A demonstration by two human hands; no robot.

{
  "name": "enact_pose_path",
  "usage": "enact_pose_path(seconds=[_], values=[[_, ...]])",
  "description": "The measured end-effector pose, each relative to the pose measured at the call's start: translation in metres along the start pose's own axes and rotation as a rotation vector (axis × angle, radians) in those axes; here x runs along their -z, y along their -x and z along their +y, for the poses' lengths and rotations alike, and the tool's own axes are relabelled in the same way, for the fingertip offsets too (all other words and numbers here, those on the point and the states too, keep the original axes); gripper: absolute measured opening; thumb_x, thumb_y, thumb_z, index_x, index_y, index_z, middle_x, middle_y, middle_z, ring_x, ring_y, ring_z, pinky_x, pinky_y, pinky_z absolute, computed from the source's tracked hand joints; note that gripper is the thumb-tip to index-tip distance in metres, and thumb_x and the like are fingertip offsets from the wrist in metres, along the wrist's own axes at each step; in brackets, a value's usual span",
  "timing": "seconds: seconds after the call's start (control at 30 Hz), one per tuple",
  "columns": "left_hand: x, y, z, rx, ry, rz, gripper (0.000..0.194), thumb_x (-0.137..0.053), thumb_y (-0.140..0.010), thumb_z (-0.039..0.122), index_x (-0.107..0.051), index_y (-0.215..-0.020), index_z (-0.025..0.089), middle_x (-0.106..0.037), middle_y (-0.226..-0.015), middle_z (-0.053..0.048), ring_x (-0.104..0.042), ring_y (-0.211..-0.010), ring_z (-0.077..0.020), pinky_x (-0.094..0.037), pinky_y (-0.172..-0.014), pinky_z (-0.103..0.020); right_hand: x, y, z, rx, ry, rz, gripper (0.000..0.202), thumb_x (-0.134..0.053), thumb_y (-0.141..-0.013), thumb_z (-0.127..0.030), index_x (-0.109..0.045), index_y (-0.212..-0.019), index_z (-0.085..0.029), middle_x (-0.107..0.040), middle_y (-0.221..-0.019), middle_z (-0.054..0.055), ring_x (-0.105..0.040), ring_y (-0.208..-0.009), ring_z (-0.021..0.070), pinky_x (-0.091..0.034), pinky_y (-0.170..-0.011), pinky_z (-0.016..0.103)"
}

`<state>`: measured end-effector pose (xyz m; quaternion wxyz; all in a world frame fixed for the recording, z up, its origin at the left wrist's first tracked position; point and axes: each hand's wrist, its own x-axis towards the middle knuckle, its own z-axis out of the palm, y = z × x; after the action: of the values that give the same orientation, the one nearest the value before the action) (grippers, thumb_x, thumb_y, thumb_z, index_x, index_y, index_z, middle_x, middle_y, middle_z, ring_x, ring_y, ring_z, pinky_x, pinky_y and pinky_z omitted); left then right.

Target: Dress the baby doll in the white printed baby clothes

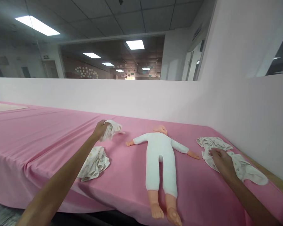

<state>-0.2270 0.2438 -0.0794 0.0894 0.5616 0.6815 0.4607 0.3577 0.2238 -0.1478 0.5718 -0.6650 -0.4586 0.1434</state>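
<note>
A baby doll [160, 150] with a white cloth body lies on its back, arms spread, feet toward me. To its left, my left hand [101, 128] is closed on a small pale printed cloth [111, 129], lifted above the bed. Below that hand lies a crumpled printed garment [94, 164]. My right hand [223, 160] is at the right, fingers pinched on the edge of a white printed garment [246, 169]. Another bunched piece of printed cloth [213, 143] lies just behind my right hand; whether the two are joined I cannot tell.
Pink sheet [56, 131] covers the long table. A pale flat cloth [4, 107] lies at the far left. White wall [132, 97] with a large window runs along the back, and another wall [257, 119] closes off the right side.
</note>
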Motion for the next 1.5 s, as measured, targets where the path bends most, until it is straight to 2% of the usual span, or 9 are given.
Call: enact_pose_path(seconds=[0.13, 0.27, 0.33, 0.4, 0.5, 0.7, 0.87, 1.3, 1.5], values=[[0.022, 0.026, 0.076, -0.151, 0.559, -0.070, 0.037, -0.061, -0.075, 0.047, -0.061, -0.092, 0.014, -0.064, -0.072, -0.004, -0.057, -0.062, -0.0156, -0.045, -0.055, -0.025, -0.022, 0.065, -0.092, 0.190, -0.063, -0.321, 0.037, -0.061, -0.077, -0.043, -0.063, -0.108, -0.021, -0.065, -0.117, 0.012, -0.060, -0.109, 0.0261, -0.044, -0.096, 0.041], [0.031, 0.077, 0.143, -0.226, 0.558, -0.286, 0.037, -0.059, -0.079, 0.054, -0.060, -0.082, 0.017, -0.059, -0.065, 0.000, -0.052, -0.055, -0.0127, -0.042, -0.049, -0.023, -0.043, 0.135, -0.172, 0.406, -0.119, -0.602, 0.058, -0.058, -0.085, -0.047, -0.046, -0.138, -0.028, -0.053, -0.137, 0.007, -0.048, -0.124, 0.0252, -0.039, -0.102, 0.043], [0.032, 0.098, 0.163, -0.278, 0.525, -0.373, 0.036, -0.055, -0.083, 0.052, -0.058, -0.077, 0.017, -0.056, -0.064, 0.001, -0.050, -0.054, -0.0114, -0.041, -0.048, -0.021, -0.051, 0.155, -0.193, 0.525, -0.148, -0.602, 0.067, -0.061, -0.084, -0.043, -0.036, -0.145, -0.031, -0.045, -0.145, 0.006, -0.041, -0.131, 0.0264, -0.034, -0.105, 0.045], [0.032, 0.110, 0.175, -0.313, 0.501, -0.422, 0.035, -0.052, -0.086, 0.050, -0.056, -0.074, 0.017, -0.054, -0.063, 0.002, -0.049, -0.053, -0.0106, -0.041, -0.049, -0.020, -0.056, 0.161, -0.204, 0.692, -0.128, -0.596, 0.048, -0.059, -0.084, -0.031, -0.053, -0.132, -0.029, -0.053, -0.135, 0.007, -0.042, -0.128, 0.0276, -0.032, -0.106, 0.046], [0.034, 0.114, 0.180, -0.341, 0.481, -0.394, 0.033, -0.053, -0.086, 0.049, -0.061, -0.079, 0.017, -0.059, -0.068, 0.000, -0.053, -0.057, -0.0121, -0.043, -0.050, -0.020, -0.054, 0.154, -0.211, 0.726, -0.145, -0.646, 0.021, -0.052, -0.081, -0.018, -0.067, -0.095, -0.023, -0.066, -0.103, 0.006, -0.055, -0.103, 0.0250, -0.041, -0.091, 0.040], [0.044, 0.108, 0.176, -0.391, 0.414, -0.317, 0.038, -0.061, -0.081, 0.051, -0.069, -0.101, 0.019, -0.070, -0.086, -0.004, -0.064, -0.071, -0.0176, -0.049, -0.055, -0.021, -0.026, 0.135, -0.227, 0.315, -0.476, -0.690, 0.015, -0.055, -0.085, -0.033, -0.062, -0.080, -0.020, -0.059, -0.073, -0.001, -0.051, -0.066, 0.0133, -0.039, -0.058, 0.023], [0.051, 0.111, 0.181, -0.430, 0.386, -0.246, 0.040, -0.059, -0.083, 0.052, -0.070, -0.104, 0.020, -0.071, -0.086, -0.004, -0.064, -0.069, -0.0171, -0.049, -0.053, -0.021, 0.001, 0.133, -0.241, 0.264, -0.545, -0.883, 0.027, -0.053, -0.090, -0.043, -0.067, -0.089, -0.020, -0.064, -0.080, 0.002, -0.055, -0.075, 0.0147, -0.043, -0.070, 0.027], [0.062, 0.107, 0.184, -0.558, 0.203, -0.116, 0.039, -0.052, -0.085, 0.052, -0.070, -0.094, 0.019, -0.070, -0.087, -0.004, -0.062, -0.071, -0.0166, -0.044, -0.054, -0.020, 0.048, 0.131, -0.265, 0.388, -0.214, -0.974, 0.030, -0.052, -0.090, -0.039, -0.070, -0.080, -0.017, -0.069, -0.089, 0.006, -0.061, -0.084, 0.0182, -0.047, -0.082, 0.034], [0.056, 0.117, 0.186, -0.576, 0.207, -0.134, 0.042, -0.046, -0.088, 0.056, -0.067, -0.088, 0.019, -0.066, -0.082, -0.003, -0.056, -0.072, -0.0158, -0.041, -0.055, -0.020, 0.049, 0.135, -0.280, 0.395, -0.262, -0.773, 0.025, -0.053, -0.089, -0.036, -0.066, -0.079, -0.017, -0.065, -0.082, 0.004, -0.058, -0.077, 0.0157, -0.046, -0.072, 0.029]])
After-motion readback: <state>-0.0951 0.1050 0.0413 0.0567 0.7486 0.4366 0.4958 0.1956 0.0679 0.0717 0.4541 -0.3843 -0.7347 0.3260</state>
